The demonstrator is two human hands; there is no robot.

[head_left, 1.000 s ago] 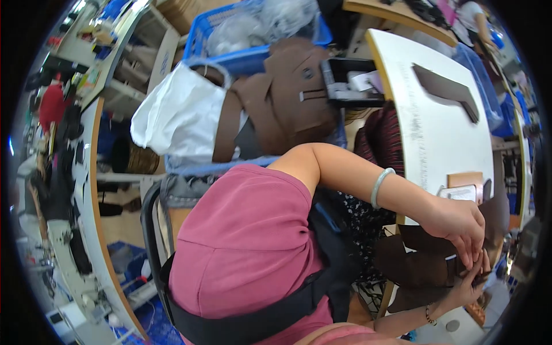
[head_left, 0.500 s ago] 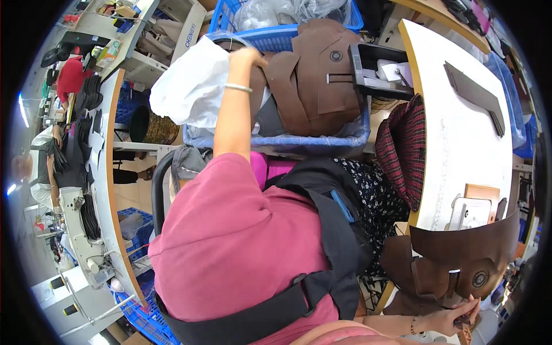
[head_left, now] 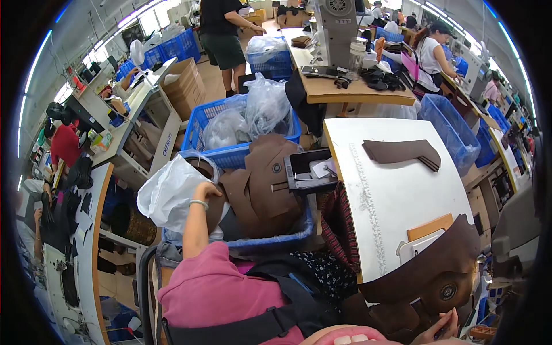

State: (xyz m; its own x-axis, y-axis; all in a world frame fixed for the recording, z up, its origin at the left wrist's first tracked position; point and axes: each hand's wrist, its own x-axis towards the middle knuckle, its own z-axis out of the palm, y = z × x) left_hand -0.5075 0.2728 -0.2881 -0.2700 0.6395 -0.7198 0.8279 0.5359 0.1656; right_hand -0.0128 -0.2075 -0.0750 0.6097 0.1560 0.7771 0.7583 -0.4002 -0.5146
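My left hand [head_left: 207,191] reaches into a lined blue basket [head_left: 270,244], between a white plastic bag [head_left: 168,192] and a brown leather-like piece [head_left: 215,211]. Its fingers are bent over the edge of that piece, and the fingertips are partly hidden. Larger brown cut panels [head_left: 267,198], one with a round emblem, lie beside it. At the lower right, my right hand [head_left: 440,330] is closed, fingers pinched together, against a brown panel with a round emblem [head_left: 428,287]. What it holds is too hidden to name.
A white worktable [head_left: 402,190] with a printed ruler carries a stack of dark brown strips [head_left: 402,152] and a phone [head_left: 420,244]. A black tray [head_left: 310,171] juts over the basket. Another blue basket [head_left: 198,123] holds clear bags. People and sewing machines surround the area.
The view has tilted up, showing more of the room. My left hand stays at the bag and brown pieces, its fingers more bent. My right hand remains by the panel, now lower in view.
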